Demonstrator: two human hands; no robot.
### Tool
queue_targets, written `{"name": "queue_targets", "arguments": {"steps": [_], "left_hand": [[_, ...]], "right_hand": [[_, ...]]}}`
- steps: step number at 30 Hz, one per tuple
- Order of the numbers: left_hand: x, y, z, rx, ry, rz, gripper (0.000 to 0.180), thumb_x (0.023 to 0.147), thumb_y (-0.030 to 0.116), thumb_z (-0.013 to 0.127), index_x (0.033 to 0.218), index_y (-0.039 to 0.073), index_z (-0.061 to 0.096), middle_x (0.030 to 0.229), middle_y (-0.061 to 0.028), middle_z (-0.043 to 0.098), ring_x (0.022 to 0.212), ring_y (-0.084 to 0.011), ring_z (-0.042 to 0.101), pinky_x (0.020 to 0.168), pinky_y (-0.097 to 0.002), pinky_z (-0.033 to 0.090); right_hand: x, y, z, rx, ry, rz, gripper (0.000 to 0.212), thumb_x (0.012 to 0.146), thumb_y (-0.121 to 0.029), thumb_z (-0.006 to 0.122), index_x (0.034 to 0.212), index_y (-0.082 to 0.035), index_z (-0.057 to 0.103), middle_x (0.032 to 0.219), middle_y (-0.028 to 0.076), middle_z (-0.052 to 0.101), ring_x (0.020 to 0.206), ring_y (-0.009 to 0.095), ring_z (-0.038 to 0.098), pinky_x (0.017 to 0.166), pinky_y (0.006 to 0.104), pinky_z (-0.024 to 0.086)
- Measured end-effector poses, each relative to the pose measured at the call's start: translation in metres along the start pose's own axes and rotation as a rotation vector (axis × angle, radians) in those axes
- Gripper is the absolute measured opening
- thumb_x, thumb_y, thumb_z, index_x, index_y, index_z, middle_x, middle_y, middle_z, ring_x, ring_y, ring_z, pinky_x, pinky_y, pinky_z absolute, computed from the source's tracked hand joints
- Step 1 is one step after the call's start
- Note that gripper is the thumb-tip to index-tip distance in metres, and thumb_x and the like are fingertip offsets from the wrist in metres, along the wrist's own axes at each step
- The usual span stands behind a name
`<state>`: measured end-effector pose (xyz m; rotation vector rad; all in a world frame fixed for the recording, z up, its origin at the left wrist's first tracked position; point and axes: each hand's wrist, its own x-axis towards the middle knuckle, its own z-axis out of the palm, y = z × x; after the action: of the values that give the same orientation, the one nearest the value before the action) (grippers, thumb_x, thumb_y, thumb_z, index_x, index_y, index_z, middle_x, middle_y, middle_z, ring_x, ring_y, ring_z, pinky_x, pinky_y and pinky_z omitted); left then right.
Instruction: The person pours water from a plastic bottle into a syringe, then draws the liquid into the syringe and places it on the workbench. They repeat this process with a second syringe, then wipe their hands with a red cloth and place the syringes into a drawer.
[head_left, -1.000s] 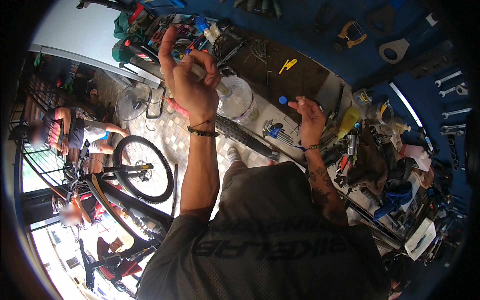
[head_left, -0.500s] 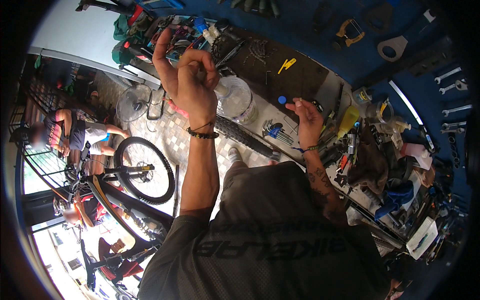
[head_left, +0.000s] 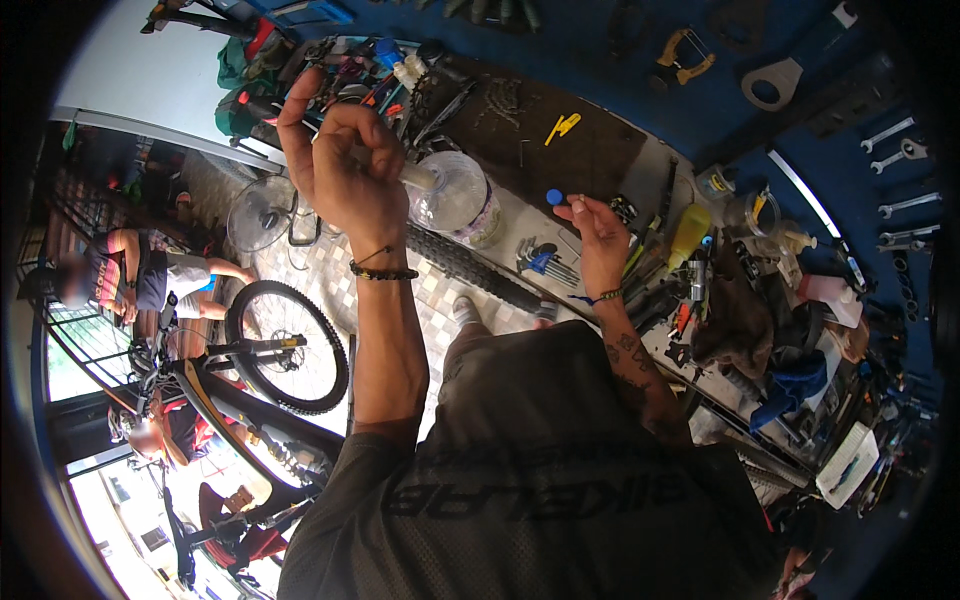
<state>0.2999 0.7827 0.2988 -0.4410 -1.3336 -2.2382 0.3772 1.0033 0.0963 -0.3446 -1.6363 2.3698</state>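
Note:
My left hand (head_left: 352, 175) is raised at upper centre-left, its index finger stretched out and the others curled. Just beyond those fingers shows the whitish neck of a clear plastic bottle (head_left: 452, 195) with purplish print low on its side. My fingers appear closed on this neck, though part of the hold is hidden. Over the bench edge, my right hand (head_left: 600, 225) has its thumb and index finger pinched together at a small round blue cap (head_left: 554, 197). Below that hand lies a set of hex keys (head_left: 545, 262) in a blue holder.
A yellow tool (head_left: 562, 128) rests on the dark bench mat. Rags (head_left: 740, 320), a yellow bottle (head_left: 690, 237) and many tools crowd the right side. Wrenches (head_left: 910, 203) hang on the blue wall. A bicycle wheel (head_left: 290, 345) stands on the left, with two people beyond it.
My left hand and the bottle have shifted slightly left. The right hand has moved a little left too, still at the blue cap. The whole view has shifted slightly.

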Motion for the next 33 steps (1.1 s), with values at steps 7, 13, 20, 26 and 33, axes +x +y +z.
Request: {"name": "queue_targets", "arguments": {"steps": [7, 13, 20, 26, 33], "left_hand": [[0.002, 0.003, 0.001, 0.099, 0.142, -0.045, 0.049, 0.096, 0.008, 0.037, 0.144, 0.004, 0.047, 0.076, -0.0105, 0.056, 0.049, -0.0106, 0.036, 0.043, -0.0235, 0.03], [0.005, 0.003, -0.002, 0.086, 0.235, -0.021, 0.043, 0.096, 0.008, 0.038, 0.138, 0.005, 0.05, 0.079, -0.0106, 0.057, 0.052, -0.0117, 0.039, 0.045, -0.0249, 0.032], [0.002, 0.001, -0.007, 0.037, 0.182, 0.022, 0.04, 0.097, 0.009, 0.042, 0.135, 0.006, 0.051, 0.084, -0.0104, 0.058, 0.056, -0.0134, 0.041, 0.05, -0.0265, 0.035], [0.003, -0.006, -0.011, -0.03, 0.062, -0.058, 0.043, 0.098, 0.005, 0.051, 0.141, 0.006, 0.05, 0.098, -0.0092, 0.059, 0.074, -0.0175, 0.051, 0.066, -0.0336, 0.044], [-0.005, -0.001, -0.027, -0.015, 0.005, -0.058, 0.05, 0.095, -0.004, 0.054, 0.144, 0.003, 0.048, 0.111, -0.0097, 0.058, 0.089, -0.0207, 0.056, 0.08, -0.0393, 0.049]], "right_hand": [[0.001, 0.006, 0.005, 0.063, -0.004, -0.025, 0.024, 0.103, -0.014, 0.073, 0.119, 0.004, 0.073, 0.114, 0.012, 0.077, 0.106, 0.017, 0.074, 0.092, 0.0274, 0.056], [0.008, 0.011, -0.005, -0.243, 0.02, -0.123, 0.02, 0.1, -0.016, 0.078, 0.114, -0.001, 0.078, 0.109, 0.006, 0.078, 0.092, 0.009, 0.07, 0.087, 0.024, 0.054], [0.033, -0.009, -0.008, -0.281, -0.029, -0.087, 0.023, 0.1, -0.02, 0.077, 0.115, -0.003, 0.078, 0.105, 0.005, 0.079, 0.092, 0.01, 0.07, 0.086, 0.0258, 0.055], [0.114, 0.062, -0.069, -0.574, 0.012, -0.167, 0.027, 0.089, -0.024, 0.085, 0.109, -0.007, 0.078, 0.088, 0.008, 0.081, 0.081, 0.015, 0.076, 0.076, 0.03, 0.059], [0.133, 0.06, -0.074, -1.07, -0.113, -0.045, 0.031, 0.09, -0.033, 0.082, 0.11, -0.011, 0.079, 0.096, 0.01, 0.081, 0.087, 0.026, 0.078, 0.08, 0.0379, 0.061]]}}
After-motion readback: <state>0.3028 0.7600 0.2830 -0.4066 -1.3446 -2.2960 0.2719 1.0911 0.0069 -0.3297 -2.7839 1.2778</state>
